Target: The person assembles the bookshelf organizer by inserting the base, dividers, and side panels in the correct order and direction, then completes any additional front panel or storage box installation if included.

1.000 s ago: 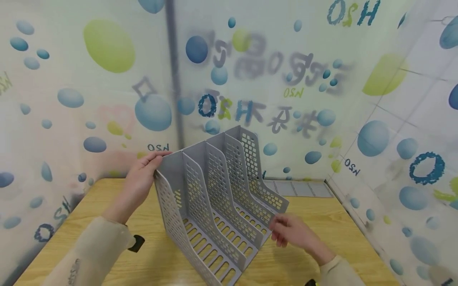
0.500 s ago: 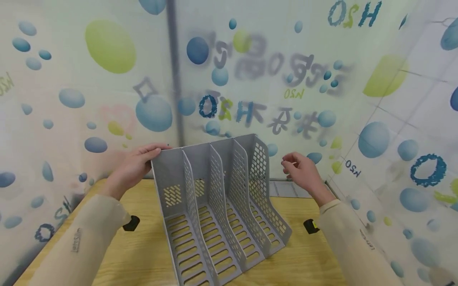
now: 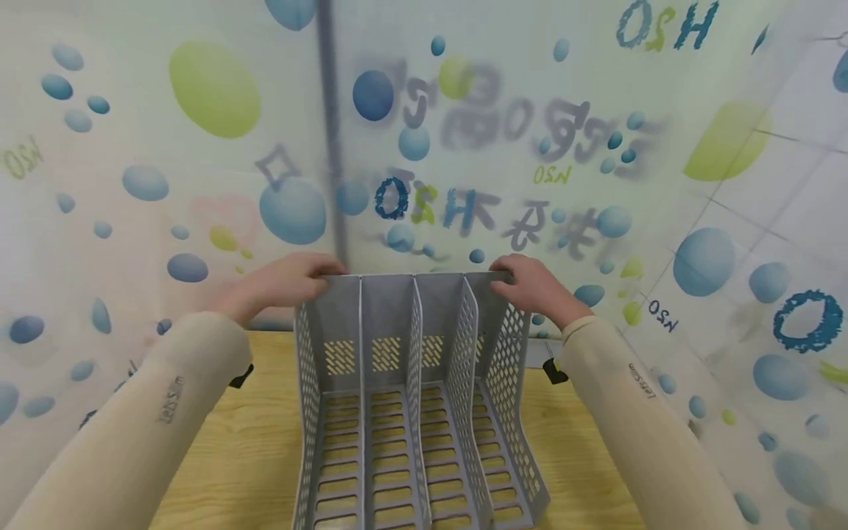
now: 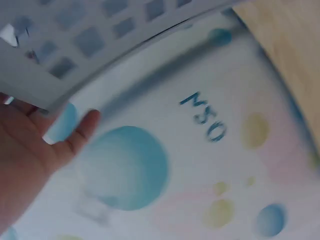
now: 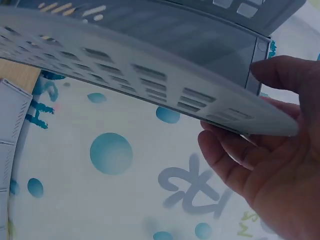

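Note:
A grey plastic desktop file rack (image 3: pixel 387 309) with slotted floor, perforated dividers and several compartments faces me in the head view. My left hand (image 3: pixel 291 280) holds the top of its back panel at the left corner. At the opposite corner, my right hand (image 3: pixel 530 287) grips the same top edge. In the right wrist view, the thumb of the right hand (image 5: pixel 280 165) lies on the inner face and the fingers are behind the panel. The left wrist view catches part of the left hand (image 4: pixel 25 145) beside the perforated side wall (image 4: pixel 90 42); some of its fingers are hidden.
The rack is over a light wooden table (image 3: pixel 583 442). A flat grey panel with ridges (image 5: pixel 12 120) lies at the table's back right, mostly covered by the rack in the head view. A patterned curtain (image 3: pixel 430 110) encloses the table at the back and sides.
The rack has turned from a slant to face me squarely. My right hand left its front right corner, rose, and took hold of the top right edge; the left hand stayed at the top left.

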`<state>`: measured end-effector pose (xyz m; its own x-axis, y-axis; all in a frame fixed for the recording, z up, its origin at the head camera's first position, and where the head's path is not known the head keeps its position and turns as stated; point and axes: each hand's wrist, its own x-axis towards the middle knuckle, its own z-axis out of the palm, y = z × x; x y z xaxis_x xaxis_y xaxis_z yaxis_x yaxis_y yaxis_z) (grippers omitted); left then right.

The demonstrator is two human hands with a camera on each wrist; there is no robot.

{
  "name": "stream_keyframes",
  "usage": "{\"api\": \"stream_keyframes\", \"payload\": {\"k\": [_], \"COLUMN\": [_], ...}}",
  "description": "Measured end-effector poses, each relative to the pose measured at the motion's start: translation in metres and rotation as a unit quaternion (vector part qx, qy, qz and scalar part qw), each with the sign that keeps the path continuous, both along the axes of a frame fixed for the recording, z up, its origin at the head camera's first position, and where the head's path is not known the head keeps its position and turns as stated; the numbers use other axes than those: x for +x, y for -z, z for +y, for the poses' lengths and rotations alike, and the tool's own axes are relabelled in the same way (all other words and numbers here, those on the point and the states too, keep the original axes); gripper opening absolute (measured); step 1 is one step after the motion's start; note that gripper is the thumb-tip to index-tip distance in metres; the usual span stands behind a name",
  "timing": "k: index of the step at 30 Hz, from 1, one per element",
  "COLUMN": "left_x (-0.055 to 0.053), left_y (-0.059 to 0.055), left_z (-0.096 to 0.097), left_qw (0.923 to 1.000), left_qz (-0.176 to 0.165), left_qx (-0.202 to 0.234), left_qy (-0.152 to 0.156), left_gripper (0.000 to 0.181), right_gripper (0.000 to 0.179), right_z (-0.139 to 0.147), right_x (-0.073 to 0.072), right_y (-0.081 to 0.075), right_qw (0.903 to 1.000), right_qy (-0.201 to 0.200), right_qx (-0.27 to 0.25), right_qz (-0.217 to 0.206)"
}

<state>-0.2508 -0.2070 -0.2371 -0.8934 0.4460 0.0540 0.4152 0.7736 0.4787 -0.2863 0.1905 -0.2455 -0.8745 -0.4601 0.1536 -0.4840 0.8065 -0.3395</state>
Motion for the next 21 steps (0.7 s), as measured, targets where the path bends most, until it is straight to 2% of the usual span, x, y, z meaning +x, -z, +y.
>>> {"api": "stream_keyframes", "payload": {"k": [1,3,5,7,11,14,18,21], "left_x": [-0.001,-0.002,-0.005,-0.007,-0.011,-0.012,-0.014,-0.016], "left_y": [-0.004,-0.008,-0.009,-0.006,0.0,0.002,0.004,0.003], "left_z": [0.008,0.023,0.035,0.042,0.044,0.042,0.04,0.039], "left_qw": [0.998,0.9875,0.9779,0.9712,0.9677,0.9698,0.9742,0.9759], "left_qz": [0.022,0.049,0.058,0.067,0.069,0.072,0.076,0.068], "left_qx": [-0.06,-0.149,-0.199,-0.225,-0.241,-0.232,-0.211,-0.206], "left_qy": [0.003,0.018,0.03,0.038,0.032,0.027,0.024,0.022], "left_gripper": [0.043,0.051,0.05,0.048,0.049,0.05,0.039,0.036], "right_gripper": [0.036,0.029,0.025,0.028,0.045,0.05,0.037,0.019], "right_z": [-0.002,-0.007,-0.011,-0.014,-0.017,-0.017,-0.014,-0.014], "right_x": [-0.003,-0.008,-0.011,-0.013,-0.014,-0.015,-0.016,-0.017], "right_y": [-0.001,-0.002,-0.002,0.0,0.004,0.004,0.0,-0.005], "right_qw": [0.9998,0.9982,0.9957,0.9929,0.9906,0.9899,0.9905,0.9906], "right_qy": [-0.002,-0.009,-0.019,-0.024,-0.026,-0.026,-0.035,-0.044], "right_qx": [0.02,0.059,0.088,0.109,0.123,0.131,0.126,0.118], "right_qz": [0.001,-0.008,-0.023,-0.041,-0.053,-0.049,-0.044,-0.052]}}
